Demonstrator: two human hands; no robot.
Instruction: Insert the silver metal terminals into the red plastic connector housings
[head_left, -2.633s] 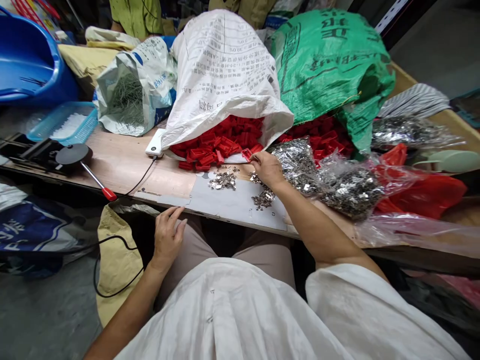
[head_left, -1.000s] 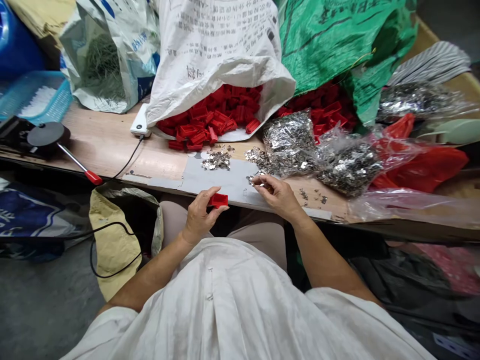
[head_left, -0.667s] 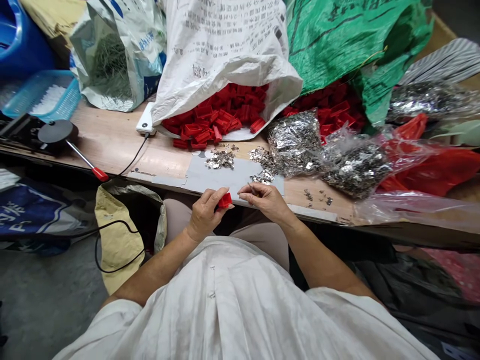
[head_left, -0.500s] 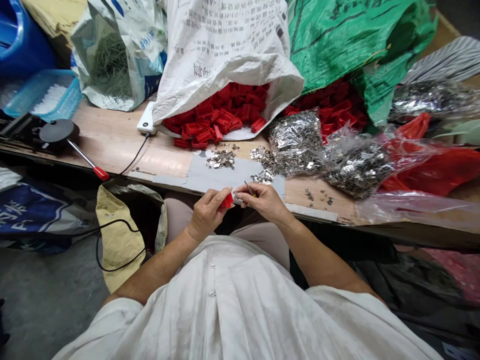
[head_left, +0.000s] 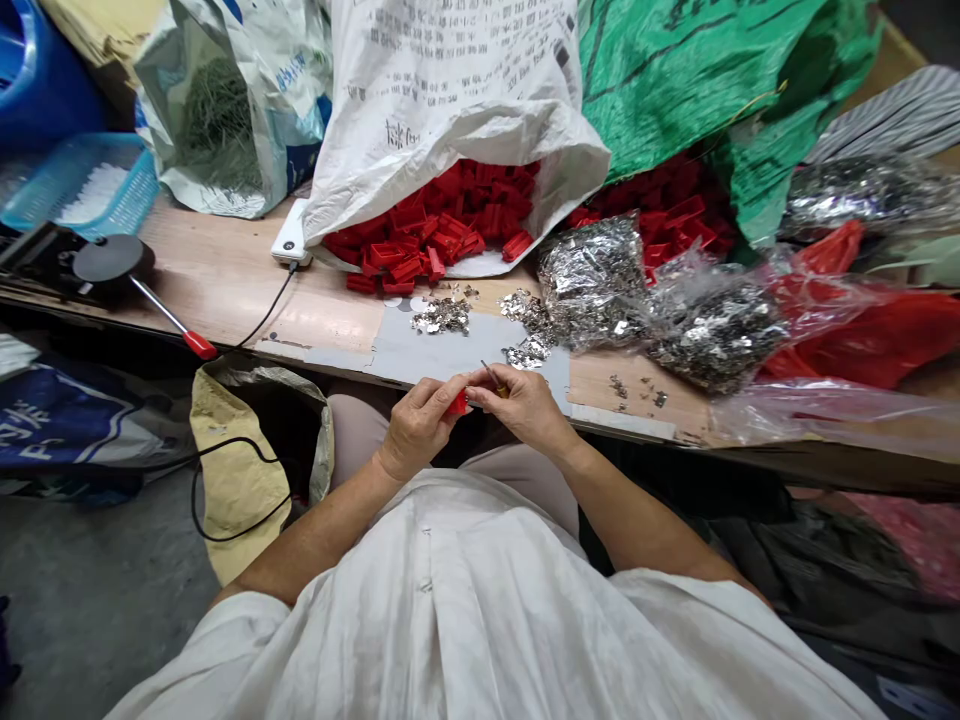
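My left hand (head_left: 417, 425) pinches a small red plastic housing (head_left: 458, 403) between thumb and fingers, just over the table's front edge. Close against it is my right hand (head_left: 529, 408), its fingertips at the right end of the housing. A small screwdriver-like tool (head_left: 501, 388) with a thin metal shaft and yellowish handle is tucked in the right hand, shaft pointing up and left. Whether the right fingertips also hold a metal piece is too small to tell. Beyond the hands, small shiny metal pieces (head_left: 441, 316) lie heaped on a grey mat (head_left: 412, 355).
A white woven sack (head_left: 457, 60) spills red housings (head_left: 420, 240). Clear bags of metal parts (head_left: 592, 280) lie to the right, below a green sack (head_left: 675, 80). At left stand a red-handled lever press (head_left: 120, 262) and a blue basket (head_left: 139, 190). An open yellowish sack (head_left: 232, 450) hangs below the edge.
My right hand has moved slightly left, and its fingertips now meet the red housing, where a small gap showed before. The left hand has barely shifted.
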